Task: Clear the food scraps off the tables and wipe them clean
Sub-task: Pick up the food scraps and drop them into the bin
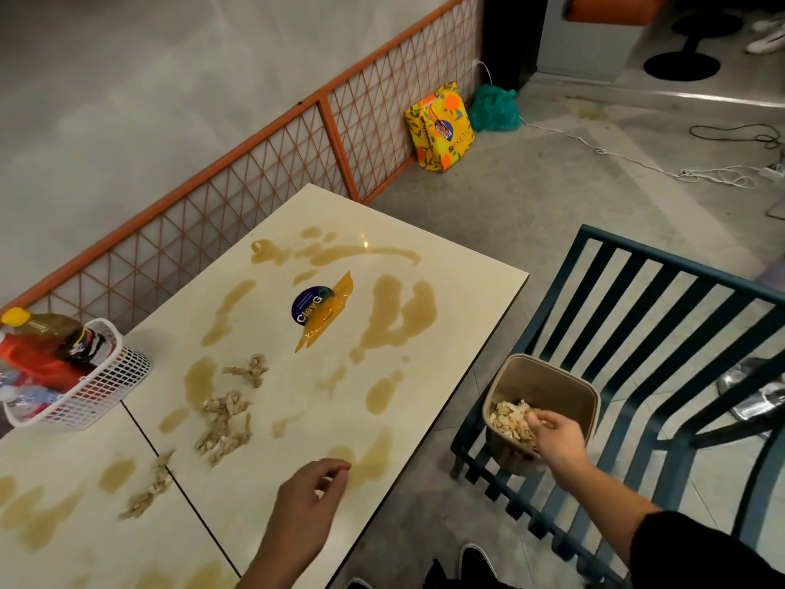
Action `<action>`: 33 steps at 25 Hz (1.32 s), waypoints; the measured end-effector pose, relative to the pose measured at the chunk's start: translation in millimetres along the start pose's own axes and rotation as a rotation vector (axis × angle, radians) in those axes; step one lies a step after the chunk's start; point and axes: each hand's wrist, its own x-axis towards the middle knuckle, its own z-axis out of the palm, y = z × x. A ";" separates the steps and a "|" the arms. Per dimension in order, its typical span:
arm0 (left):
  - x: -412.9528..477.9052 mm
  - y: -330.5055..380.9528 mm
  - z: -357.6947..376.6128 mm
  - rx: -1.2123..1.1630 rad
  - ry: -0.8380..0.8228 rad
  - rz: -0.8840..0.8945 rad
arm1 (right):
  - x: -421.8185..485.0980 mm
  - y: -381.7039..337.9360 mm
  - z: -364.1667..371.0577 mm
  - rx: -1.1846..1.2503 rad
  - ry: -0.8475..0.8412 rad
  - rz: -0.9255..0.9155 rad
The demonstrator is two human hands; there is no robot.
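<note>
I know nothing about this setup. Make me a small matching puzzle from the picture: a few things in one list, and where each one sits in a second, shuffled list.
Things
1. white basket
2. tan bin
3. yellow bag
4. purple sticker

Places
a. on the floor against the orange lattice
b. on the blue chair
c. at the left edge of the tables, holding bottles
d. on the tabletop among brown spills

Pairs: 1-c, 2-b, 3-a, 4-d
</note>
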 end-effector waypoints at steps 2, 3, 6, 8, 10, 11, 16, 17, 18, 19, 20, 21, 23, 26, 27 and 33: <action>3.6 -10.6 -16.8 0.023 0.034 -0.028 | 18.5 -3.2 -5.8 0.025 0.034 0.028; 5.3 -15.3 -23.2 0.024 0.048 -0.040 | 25.5 -4.3 -7.2 0.051 0.012 0.046; 7.6 -26.8 -37.6 0.016 0.056 -0.062 | 25.0 -9.3 -1.2 0.094 -0.096 0.104; 7.0 -34.1 -47.6 -0.004 0.050 -0.085 | 9.0 -13.5 12.6 0.047 -0.144 0.111; 6.1 -42.6 -60.3 -0.022 0.056 -0.118 | -11.6 -16.6 33.8 -0.014 -0.178 0.061; 5.2 -48.6 -68.8 -0.033 0.070 -0.140 | -23.7 -20.9 48.4 -0.044 -0.202 0.022; -5.0 -90.6 -113.7 -0.114 0.148 -0.239 | -92.2 -57.8 140.5 -0.333 -0.400 -0.286; -8.6 -100.7 -122.3 -0.135 0.174 -0.257 | -107.5 -64.2 159.4 -0.404 -0.457 -0.356; -12.0 -110.9 -129.4 -0.151 0.199 -0.271 | -121.2 -68.7 177.6 -0.477 -0.510 -0.417; -16.0 -121.3 -135.8 -0.163 0.224 -0.281 | -134.0 -71.3 195.0 -0.550 -0.560 -0.472; -20.6 -132.6 -141.4 -0.177 0.245 -0.294 | -146.5 -72.8 213.0 -0.628 -0.605 -0.532; -25.9 -143.7 -145.4 -0.191 0.259 -0.305 | -157.2 -73.0 230.6 -0.703 -0.645 -0.597; -36.3 -161.0 -148.2 -0.212 0.269 -0.333 | -170.6 -74.0 260.2 -0.850 -0.713 -0.734; -61.0 -193.6 -152.6 -0.270 0.287 -0.399 | -179.9 -77.3 314.5 -1.103 -0.778 -0.938; -66.7 -199.6 -151.4 -0.271 0.281 -0.412 | -177.5 -79.1 328.2 -1.159 -0.782 -0.980; -100.1 -239.6 -159.1 -0.292 0.325 -0.479 | -179.9 -91.2 409.0 -1.534 -0.766 -1.166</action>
